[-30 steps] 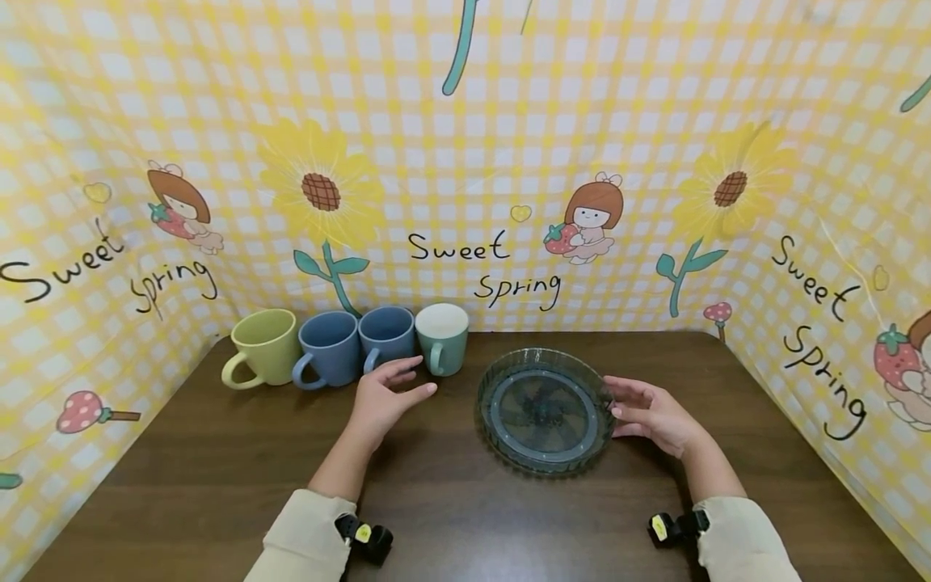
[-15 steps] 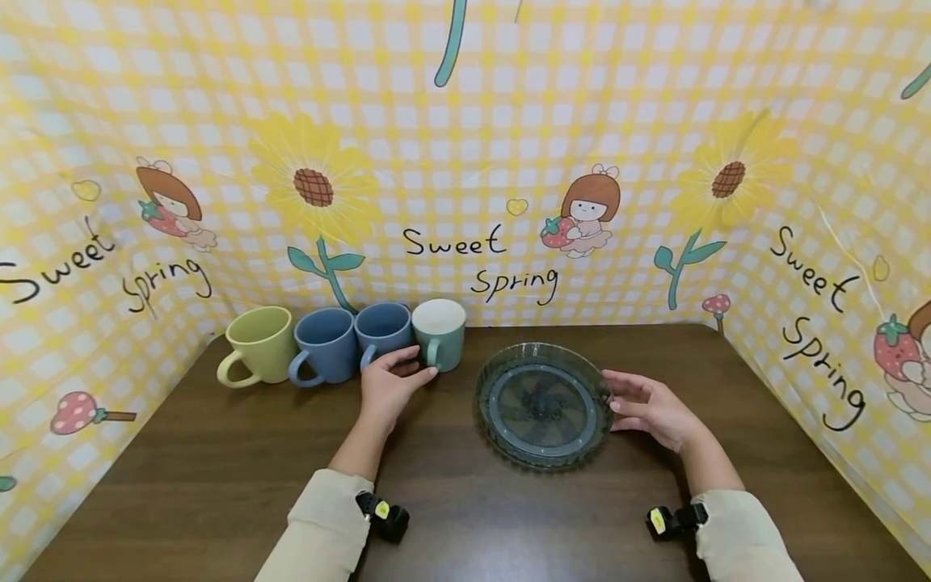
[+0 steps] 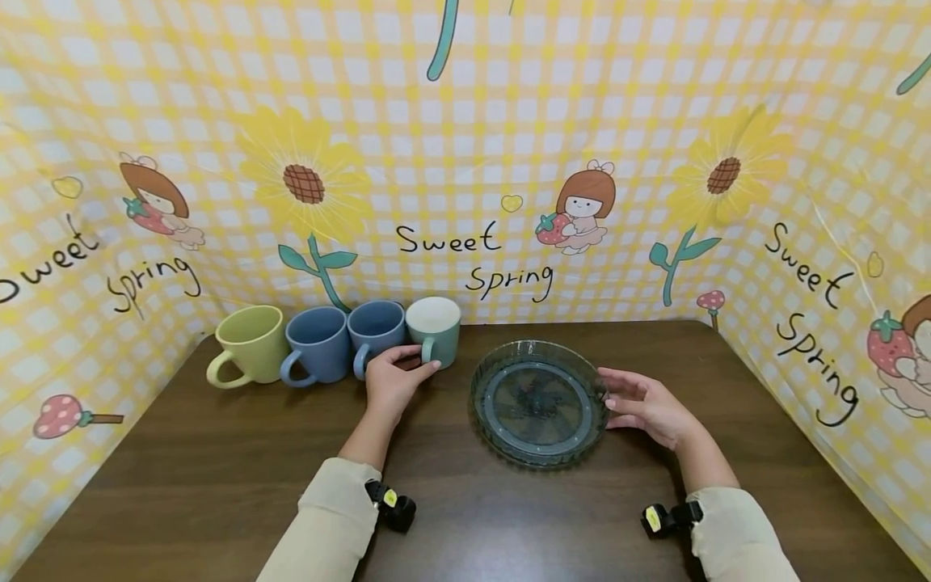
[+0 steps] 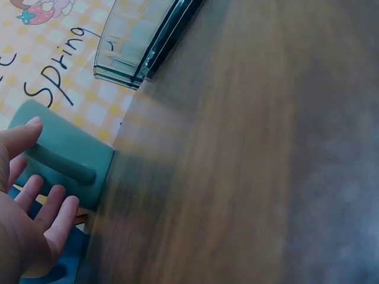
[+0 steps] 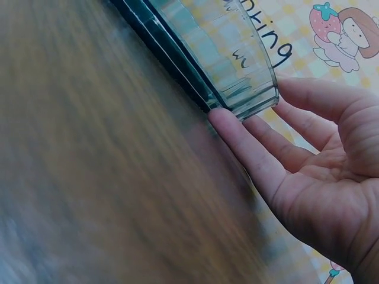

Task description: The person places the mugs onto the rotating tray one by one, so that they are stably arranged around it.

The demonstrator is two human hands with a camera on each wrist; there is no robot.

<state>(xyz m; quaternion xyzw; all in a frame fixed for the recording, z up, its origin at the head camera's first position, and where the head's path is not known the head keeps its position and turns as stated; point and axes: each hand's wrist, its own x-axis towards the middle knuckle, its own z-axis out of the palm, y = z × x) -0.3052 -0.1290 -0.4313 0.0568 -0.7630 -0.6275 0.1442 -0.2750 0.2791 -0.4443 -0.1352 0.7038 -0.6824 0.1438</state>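
My left hand (image 3: 393, 380) reaches a teal mug (image 4: 71, 133) with a white inside. In the left wrist view its thumb overlaps the mug near the handle (image 4: 62, 164), and the other fingers spread below, loosely bent, around the handle without closing on it. My right hand (image 3: 647, 404) is at the right edge of a dark, see-through fluted glass dish (image 3: 538, 404). In the right wrist view, its straight fingers (image 5: 249, 145) touch the dish's side, one fingertip low at the base. The dish lies flat on the table, bottom down.
Left of the teal mug stand two blue mugs (image 3: 320, 343) and a yellow-green mug (image 3: 250, 343) in a row, handles toward me. A yellow checked cloth (image 3: 480, 145) walls the brown table (image 3: 218, 477) at the back and sides. Both wrists wear black cameras.
My left hand has moved right and forward, from in front of the nearer blue mug to the teal mug's handle. My right hand stays at the dish; the head view shifts slightly.
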